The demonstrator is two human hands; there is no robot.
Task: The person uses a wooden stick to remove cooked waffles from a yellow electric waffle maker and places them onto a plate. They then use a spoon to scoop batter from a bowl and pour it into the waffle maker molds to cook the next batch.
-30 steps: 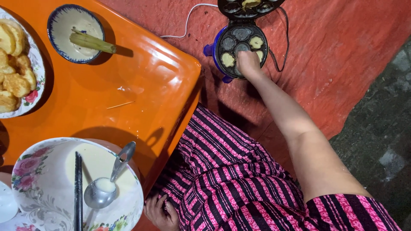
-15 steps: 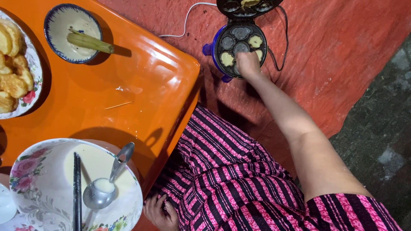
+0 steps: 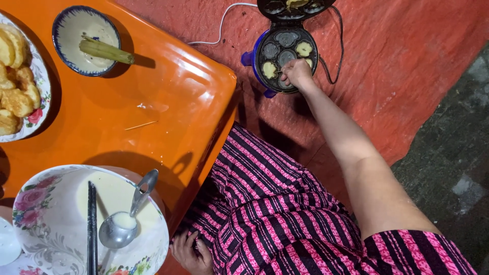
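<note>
My right hand (image 3: 297, 73) reaches out over an open blue electric cake maker (image 3: 287, 53) on the red mat, fingers pinched together at one of its moulds. What it pinches is too small to make out. Yellow cakes (image 3: 269, 69) sit in some of the moulds, and the lid stands open behind. My left hand (image 3: 189, 252) rests low beside my pink and black striped clothing, fingers loosely spread, holding nothing.
An orange table (image 3: 153, 97) fills the left. On it stand a floral bowl of batter (image 3: 51, 203) with a metal ladle (image 3: 125, 221) and dark chopsticks, a small blue-rimmed bowl (image 3: 85, 39) with a brush, and a plate of fried cakes (image 3: 15, 97). A white cord (image 3: 221, 25) runs off behind the cake maker.
My right hand has stayed over the cake maker with only slight shifts of the fingers. The left hand has not moved.
</note>
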